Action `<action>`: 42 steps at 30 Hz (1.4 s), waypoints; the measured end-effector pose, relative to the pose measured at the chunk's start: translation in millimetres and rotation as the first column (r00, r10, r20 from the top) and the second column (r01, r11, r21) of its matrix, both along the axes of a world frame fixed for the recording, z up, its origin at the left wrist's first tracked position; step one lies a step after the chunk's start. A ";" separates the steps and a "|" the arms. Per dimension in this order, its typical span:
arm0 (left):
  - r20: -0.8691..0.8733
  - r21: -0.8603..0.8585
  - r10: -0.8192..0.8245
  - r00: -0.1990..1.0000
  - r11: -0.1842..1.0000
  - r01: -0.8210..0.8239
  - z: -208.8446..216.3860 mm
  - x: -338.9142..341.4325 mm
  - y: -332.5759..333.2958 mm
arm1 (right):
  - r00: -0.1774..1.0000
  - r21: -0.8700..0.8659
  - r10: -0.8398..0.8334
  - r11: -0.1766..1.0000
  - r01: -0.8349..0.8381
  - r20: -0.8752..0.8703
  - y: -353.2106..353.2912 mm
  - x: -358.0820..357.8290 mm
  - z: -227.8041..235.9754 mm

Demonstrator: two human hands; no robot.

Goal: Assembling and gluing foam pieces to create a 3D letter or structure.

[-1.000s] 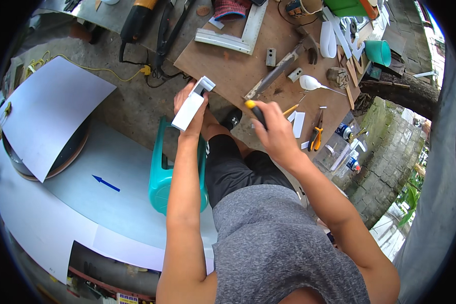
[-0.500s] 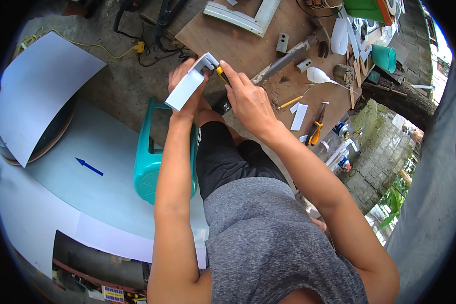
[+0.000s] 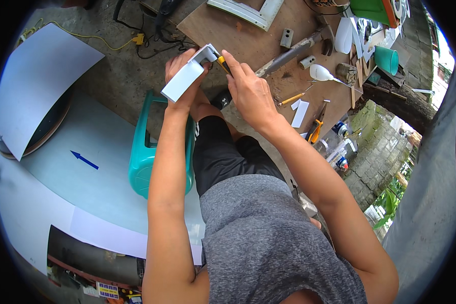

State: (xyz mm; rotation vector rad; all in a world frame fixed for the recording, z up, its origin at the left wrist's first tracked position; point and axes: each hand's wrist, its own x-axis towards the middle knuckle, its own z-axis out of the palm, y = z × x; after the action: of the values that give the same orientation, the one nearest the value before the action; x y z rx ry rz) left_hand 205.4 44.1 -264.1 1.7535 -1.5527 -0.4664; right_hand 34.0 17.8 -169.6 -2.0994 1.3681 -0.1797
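In my left hand [image 3: 176,64] is a white hook-shaped piece [image 3: 183,81], with a flat broad face and a bent strip at its upper end. The fingers wrap round its far side and are partly hidden behind it. My right hand [image 3: 252,95] is closed on a yellow-and-black utility knife [image 3: 221,61]. Its index finger lies along the knife, whose front end is at the bent end of the white piece. Whether the blade touches the piece is too small to tell.
A brown board [image 3: 223,33] ahead holds a hammer [image 3: 294,53], a pencil [image 3: 292,99], a white squeeze bottle [image 3: 321,73], orange-handled pliers [image 3: 315,130] and white offcuts [image 3: 300,114]. Left are a teal stool [image 3: 139,164] and a curved white sheet [image 3: 45,76]. A green cup [image 3: 386,60] stands at right.
The whole view has shifted slightly, with the board and its tools a little higher. Both hands keep their grips, and the knife stays at the bent end of the white piece.
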 end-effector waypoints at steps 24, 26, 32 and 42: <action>0.027 -0.045 -0.018 0.999 0.999 0.019 -1.5 1.6 -1.3 | 0.997 -0.028 0.032 0.999 -0.034 -0.068 0.6 2.5 -1.4; 0.024 -0.051 -0.020 0.999 0.998 0.022 -2.2 2.0 -0.9 | 0.997 -0.028 0.033 0.999 -0.035 -0.076 0.8 4.2 0.3; 0.056 -0.038 -0.030 0.998 0.999 0.032 -2.4 2.1 -0.2 | 0.995 -0.027 0.024 0.999 -0.027 -0.095 2.7 5.1 -1.0; 0.070 -0.033 -0.019 0.997 0.999 0.021 -4.0 1.1 -0.8 | 0.996 -0.041 0.021 0.999 -0.024 -0.089 4.2 4.4 0.3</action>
State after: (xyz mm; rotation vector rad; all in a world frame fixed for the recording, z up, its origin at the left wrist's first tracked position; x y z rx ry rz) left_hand 206.5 43.3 -268.0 1.7466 -1.6185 -0.3901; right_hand 38.4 22.0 -169.3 -2.1801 1.4027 -0.1080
